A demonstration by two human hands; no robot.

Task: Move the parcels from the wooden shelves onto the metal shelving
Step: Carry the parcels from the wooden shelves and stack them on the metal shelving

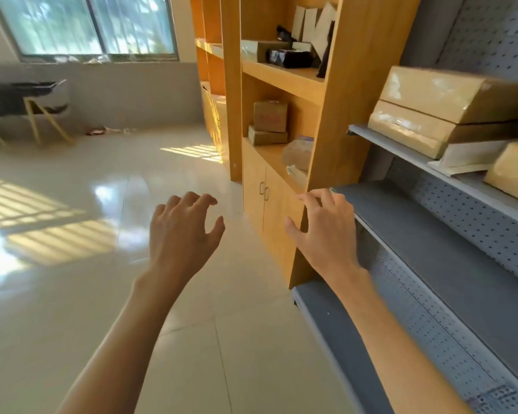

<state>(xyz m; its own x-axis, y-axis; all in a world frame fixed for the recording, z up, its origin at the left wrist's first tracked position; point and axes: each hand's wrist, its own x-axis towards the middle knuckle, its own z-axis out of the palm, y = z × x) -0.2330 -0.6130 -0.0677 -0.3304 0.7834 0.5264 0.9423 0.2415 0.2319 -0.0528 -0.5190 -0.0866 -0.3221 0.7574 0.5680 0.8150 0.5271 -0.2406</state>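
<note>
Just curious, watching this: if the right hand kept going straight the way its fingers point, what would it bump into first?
Probably the wooden cabinet. The right hand is open and empty, its fingers aimed up-left at the cabinet's front corner beside the metal shelving. Depth is hard to judge in this single view.

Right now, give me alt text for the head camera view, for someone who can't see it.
Two empty hands, left hand and right hand, reach forward with relaxed fingers toward tall wooden shelves holding small brown cardboard parcels. To the right, grey metal shelving already carries tan taped parcels on an upper shelf.
</note>
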